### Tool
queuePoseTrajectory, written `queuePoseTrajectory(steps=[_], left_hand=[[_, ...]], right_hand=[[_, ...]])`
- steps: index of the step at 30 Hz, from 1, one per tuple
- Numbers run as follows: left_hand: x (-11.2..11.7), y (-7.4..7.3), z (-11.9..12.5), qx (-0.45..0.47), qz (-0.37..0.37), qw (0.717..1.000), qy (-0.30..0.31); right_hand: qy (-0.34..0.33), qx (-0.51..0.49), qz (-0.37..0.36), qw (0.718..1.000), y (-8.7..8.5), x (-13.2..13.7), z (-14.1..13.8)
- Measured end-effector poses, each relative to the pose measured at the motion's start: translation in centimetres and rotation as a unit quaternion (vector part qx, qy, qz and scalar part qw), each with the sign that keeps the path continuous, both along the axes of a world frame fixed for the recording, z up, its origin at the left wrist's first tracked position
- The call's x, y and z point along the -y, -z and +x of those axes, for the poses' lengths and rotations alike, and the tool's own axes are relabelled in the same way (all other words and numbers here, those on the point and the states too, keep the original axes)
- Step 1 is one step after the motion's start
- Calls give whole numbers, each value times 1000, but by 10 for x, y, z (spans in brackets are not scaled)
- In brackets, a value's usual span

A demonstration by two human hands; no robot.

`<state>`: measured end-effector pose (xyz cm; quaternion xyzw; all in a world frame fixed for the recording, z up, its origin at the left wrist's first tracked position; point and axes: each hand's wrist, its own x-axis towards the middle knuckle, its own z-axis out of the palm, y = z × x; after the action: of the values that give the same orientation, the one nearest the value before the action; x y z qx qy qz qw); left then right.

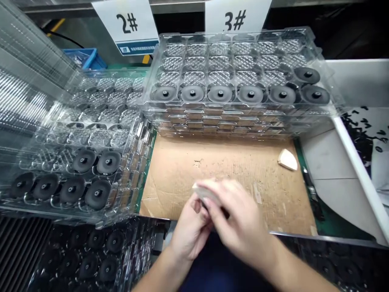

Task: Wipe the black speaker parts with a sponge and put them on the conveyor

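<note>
My left hand [190,229] and my right hand [240,221] meet at the near edge of a brown cardboard sheet [225,170]. Both are blurred by motion, with fingers curled together around something small. A pale flat piece [203,190] shows at the fingertips, and a dark part peeks out beneath the right fingers. A clear plastic tray stack [243,117] with a row of black round discs [220,93] stands behind the cardboard. Another clear tray [127,170] holding black discs [97,194] sits to the left.
A pale wedge-shaped piece [287,159] lies on the cardboard's right side. White signs marked 2# [127,24] and 3# [235,18] hang at the back. A white bin [358,170] with small black parts stands right. More trays of discs [100,251] sit below left, with a blue crate [83,57] behind.
</note>
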<state>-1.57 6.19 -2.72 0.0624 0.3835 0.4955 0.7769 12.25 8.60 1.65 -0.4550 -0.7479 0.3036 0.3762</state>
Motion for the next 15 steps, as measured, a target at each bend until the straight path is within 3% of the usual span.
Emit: queuePoseTrajectory(steps=[4,6,8,10,13,15], left_hand=[[4,-3,-1,-18,0,1000,-7],[5,-4,1,-15,12,1000,1],[6,-6,3,-9,18,999,28],[7,-10,4,-8,22,999,40],[9,-14,6,-9,22,999,37],[11,-16,10,-6,23,999,48]], right_hand=[[-120,22,-76,990,-12,4,-10],[-69,33,-47,996,-10,5,-10],[1,30,26,999,-7,9,-8],[-7,10,57,998,-7,17,-5],[-69,-20,14,997,-9,25,0],[-31,-8,20,999,-11,24,0]])
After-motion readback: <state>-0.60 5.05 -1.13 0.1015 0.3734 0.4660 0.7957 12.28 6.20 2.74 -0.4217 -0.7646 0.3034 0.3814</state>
